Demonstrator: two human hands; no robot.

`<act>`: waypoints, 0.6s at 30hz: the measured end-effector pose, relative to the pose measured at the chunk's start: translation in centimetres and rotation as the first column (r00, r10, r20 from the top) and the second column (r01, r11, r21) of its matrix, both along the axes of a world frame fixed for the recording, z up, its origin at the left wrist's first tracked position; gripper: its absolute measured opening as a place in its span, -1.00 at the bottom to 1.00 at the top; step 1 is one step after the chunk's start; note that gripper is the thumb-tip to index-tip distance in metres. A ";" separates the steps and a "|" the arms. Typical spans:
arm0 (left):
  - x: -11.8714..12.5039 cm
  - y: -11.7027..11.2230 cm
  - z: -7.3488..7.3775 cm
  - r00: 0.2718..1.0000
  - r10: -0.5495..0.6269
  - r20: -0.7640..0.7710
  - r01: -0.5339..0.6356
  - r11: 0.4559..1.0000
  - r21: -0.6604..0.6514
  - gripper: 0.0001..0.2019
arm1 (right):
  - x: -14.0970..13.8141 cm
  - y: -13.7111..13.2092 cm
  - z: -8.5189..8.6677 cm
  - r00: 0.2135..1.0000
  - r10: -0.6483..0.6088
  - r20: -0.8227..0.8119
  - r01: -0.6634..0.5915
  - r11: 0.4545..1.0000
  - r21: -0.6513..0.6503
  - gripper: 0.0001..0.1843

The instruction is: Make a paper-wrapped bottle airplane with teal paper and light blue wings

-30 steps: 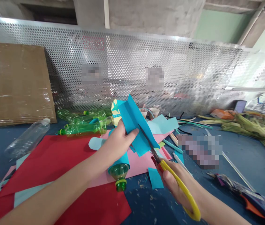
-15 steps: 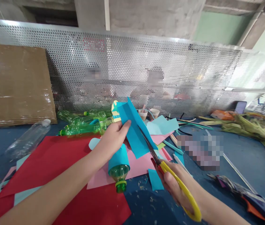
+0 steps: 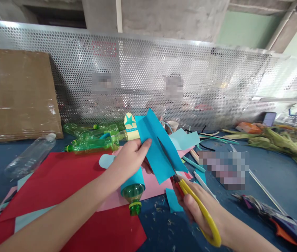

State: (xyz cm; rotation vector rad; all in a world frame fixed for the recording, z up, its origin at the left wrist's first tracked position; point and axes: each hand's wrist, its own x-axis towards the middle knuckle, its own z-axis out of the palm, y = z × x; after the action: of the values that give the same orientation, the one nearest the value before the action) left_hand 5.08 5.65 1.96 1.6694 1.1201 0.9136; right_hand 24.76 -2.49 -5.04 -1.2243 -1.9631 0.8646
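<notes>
My left hand (image 3: pixel 135 154) pinches a sheet of blue paper (image 3: pixel 153 154) by its left side, thumb on top and fingers beneath. The sheet is creased lengthwise and held up off the table. Yellow-handled scissors (image 3: pixel 203 213) are in my right hand (image 3: pixel 193 199), with the blades lying along the paper at its right part. Part of one blade is hidden by the sheet. Below my left hand lies a green bottle (image 3: pixel 133 192) wrapped in blue paper, its neck towards me. Behind the sheet stands a cream cutout with a teal star (image 3: pixel 130 120).
Red sheets (image 3: pixel 59 182) and pink paper (image 3: pixel 111 196) cover the left and middle. Green bottles (image 3: pixel 93 143) and a clear bottle (image 3: pixel 31 154) lie further back. A glue gun (image 3: pixel 271 217) is at right, dried husks (image 3: pixel 282 143) beyond. A perforated metal screen (image 3: pixel 143 70) closes the far side.
The blue sheet and my left hand have shifted slightly right. The scissor blades now lie further across the sheet, and its right flap is flatter.
</notes>
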 end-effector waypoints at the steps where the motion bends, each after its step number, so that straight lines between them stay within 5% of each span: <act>1: 0.0 0.0 0.0 1.000 -0.004 0.010 0.004 1.000 -0.005 -0.59 | -0.1 0.1 0.3 1.000 0.019 -0.006 -0.019 1.000 0.015 -0.37; 18: 0.0 -0.3 0.4 0.998 -0.015 0.053 0.016 1.000 -0.020 -0.58 | -0.4 0.6 0.0 0.996 -0.016 -0.089 0.009 0.997 -0.076 -0.33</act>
State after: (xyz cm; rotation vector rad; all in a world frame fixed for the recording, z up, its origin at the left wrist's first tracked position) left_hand 5.13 5.38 2.35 1.6261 1.0757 0.9280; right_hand 24.40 -1.93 -5.01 -1.2182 -1.8649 0.9788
